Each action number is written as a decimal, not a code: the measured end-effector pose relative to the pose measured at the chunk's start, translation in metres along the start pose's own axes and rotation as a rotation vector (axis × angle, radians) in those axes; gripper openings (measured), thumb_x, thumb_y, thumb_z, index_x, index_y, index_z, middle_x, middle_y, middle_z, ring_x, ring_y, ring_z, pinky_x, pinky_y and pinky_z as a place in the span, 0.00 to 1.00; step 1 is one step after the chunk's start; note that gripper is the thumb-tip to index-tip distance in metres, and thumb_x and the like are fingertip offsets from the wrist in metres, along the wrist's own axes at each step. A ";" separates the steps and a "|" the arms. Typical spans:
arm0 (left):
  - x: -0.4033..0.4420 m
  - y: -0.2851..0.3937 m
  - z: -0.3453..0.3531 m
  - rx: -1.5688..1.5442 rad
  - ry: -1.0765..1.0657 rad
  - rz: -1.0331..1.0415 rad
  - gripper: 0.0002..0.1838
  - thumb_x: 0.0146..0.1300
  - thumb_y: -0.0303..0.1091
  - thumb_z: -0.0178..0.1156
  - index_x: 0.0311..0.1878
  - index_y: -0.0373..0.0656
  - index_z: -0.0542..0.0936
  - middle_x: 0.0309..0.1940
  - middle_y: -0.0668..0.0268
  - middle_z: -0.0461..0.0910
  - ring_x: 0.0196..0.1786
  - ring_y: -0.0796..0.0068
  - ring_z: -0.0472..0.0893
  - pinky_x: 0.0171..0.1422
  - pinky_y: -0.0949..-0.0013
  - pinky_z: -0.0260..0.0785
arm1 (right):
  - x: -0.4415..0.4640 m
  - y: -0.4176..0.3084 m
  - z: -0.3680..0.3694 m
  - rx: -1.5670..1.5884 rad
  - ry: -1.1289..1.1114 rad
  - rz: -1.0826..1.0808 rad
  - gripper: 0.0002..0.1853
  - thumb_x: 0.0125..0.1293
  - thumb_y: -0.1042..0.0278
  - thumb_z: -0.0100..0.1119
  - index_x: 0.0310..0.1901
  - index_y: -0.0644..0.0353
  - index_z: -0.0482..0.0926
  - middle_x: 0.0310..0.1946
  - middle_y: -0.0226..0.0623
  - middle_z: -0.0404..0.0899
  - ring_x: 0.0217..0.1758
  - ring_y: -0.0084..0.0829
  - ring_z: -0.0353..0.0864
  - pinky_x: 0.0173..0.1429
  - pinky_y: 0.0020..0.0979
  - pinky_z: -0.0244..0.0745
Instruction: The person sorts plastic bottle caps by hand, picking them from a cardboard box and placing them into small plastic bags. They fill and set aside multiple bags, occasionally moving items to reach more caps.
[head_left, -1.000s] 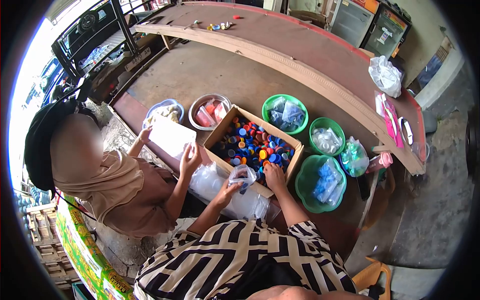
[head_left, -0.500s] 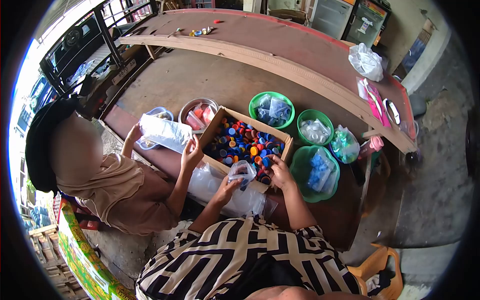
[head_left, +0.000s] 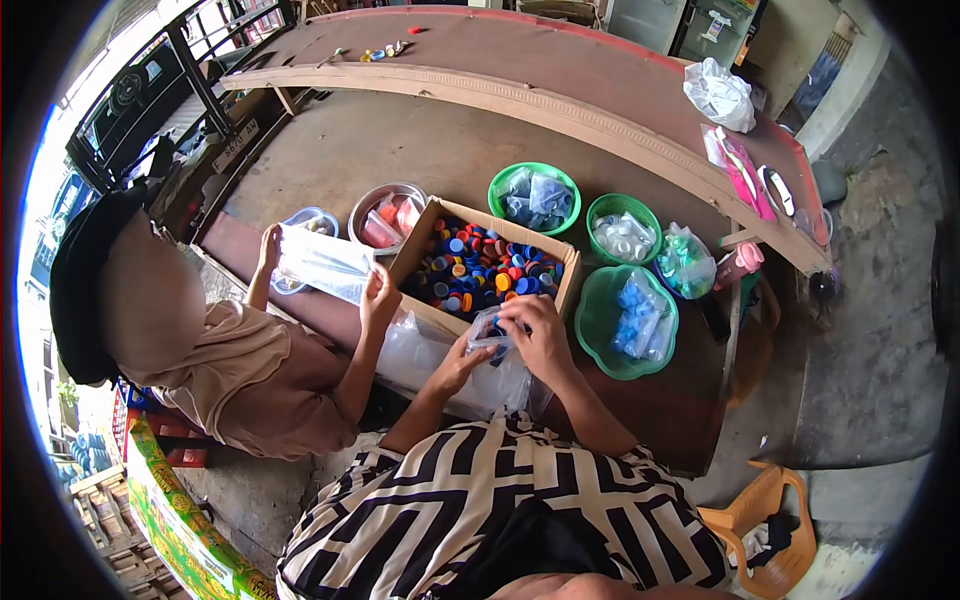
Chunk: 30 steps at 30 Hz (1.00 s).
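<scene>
Bottle caps, mostly blue, red and orange, heaped loose inside an open cardboard box on the brown surface. In the left hand, a small clear bag just beside the box's near edge, with fingers closed narrowly on its side and dark blue visible inside. Over the bag's mouth, the right hand, with fingers bent and drawn close together; something blue near the fingertips, but cannot tell whether gripped. Beneath and beside the left hand, a spread of clear plastic along the near side of the box. To the left, between both hands of another person, a flat clear sleeve, partly above a pale blue basin. Beyond the box's left side, a metal bowl of red packets. To the right, a round green basin of bluish packets, a smaller green basin of whitish packets, and a scalloped green bowl of blue packets, near a pink bottle.
</scene>
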<state>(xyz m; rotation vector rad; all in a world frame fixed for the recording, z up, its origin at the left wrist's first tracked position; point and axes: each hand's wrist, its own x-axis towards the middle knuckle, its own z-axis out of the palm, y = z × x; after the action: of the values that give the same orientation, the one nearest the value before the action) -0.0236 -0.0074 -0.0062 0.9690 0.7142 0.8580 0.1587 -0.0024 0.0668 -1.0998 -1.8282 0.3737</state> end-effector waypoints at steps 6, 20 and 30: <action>-0.001 -0.003 0.002 0.055 -0.065 0.035 0.35 0.61 0.33 0.64 0.70 0.42 0.63 0.62 0.65 0.70 0.64 0.74 0.69 0.67 0.69 0.60 | -0.025 -0.008 -0.015 -0.150 -0.333 -0.042 0.08 0.63 0.68 0.60 0.42 0.59 0.82 0.44 0.34 0.81 0.50 0.34 0.74 0.58 0.39 0.65; -0.001 -0.014 0.002 0.096 -0.106 -0.113 0.28 0.67 0.32 0.58 0.70 0.42 0.65 0.63 0.65 0.71 0.63 0.73 0.70 0.69 0.66 0.60 | -0.035 0.054 -0.018 0.226 -0.137 0.377 0.10 0.65 0.64 0.62 0.40 0.62 0.80 0.35 0.39 0.77 0.43 0.38 0.79 0.49 0.36 0.73; 0.006 -0.012 -0.007 0.422 0.067 0.120 0.32 0.61 0.22 0.59 0.69 0.40 0.62 0.65 0.61 0.69 0.67 0.68 0.68 0.71 0.66 0.57 | -0.022 0.160 0.038 -0.604 -0.254 0.050 0.04 0.53 0.76 0.59 0.32 0.61 0.80 0.38 0.43 0.74 0.47 0.41 0.75 0.54 0.39 0.70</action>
<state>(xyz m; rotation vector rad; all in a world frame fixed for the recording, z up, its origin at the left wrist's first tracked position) -0.0234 -0.0027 -0.0206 1.3748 0.9237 0.8641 0.2148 0.0751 -0.0685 -1.5622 -2.2149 -0.0268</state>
